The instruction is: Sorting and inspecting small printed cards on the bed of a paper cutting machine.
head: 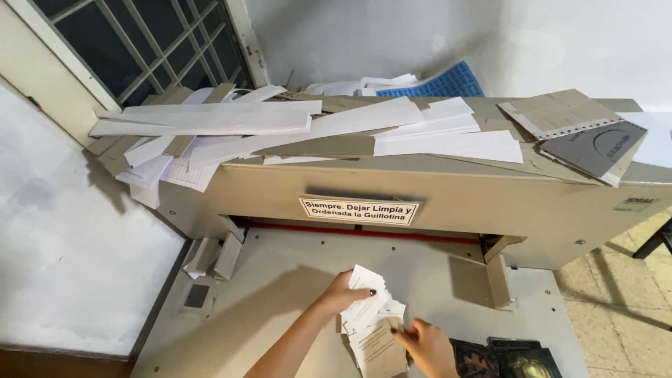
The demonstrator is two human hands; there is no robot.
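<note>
On the flat grey bed of a beige paper guillotine [448, 189], the left hand [344, 292] lies with fingers curled down over the top of a loose stack of small white paper cards [369, 308], pressing on it from the far side. The right hand [428, 344] comes in from below, its fingertips pinched on the near edge of a tan cardboard slip [381, 346] that lies tilted under the same stack. The stack sits near the front middle of the bed, well short of the red line at the blade slot [364, 232]. Above that slot, a white rectangular label with a black border and dark lettering [359, 211] is stuck to the machine's front face. The machine's top carries a heap of long white paper strips and brown card offcuts [280, 126], a blue printed sheet [437, 85] at the back, and a dark grey card cover [593, 147] at the right. Dark glossy booklets [511, 353] lie just beside the right hand.
</note>
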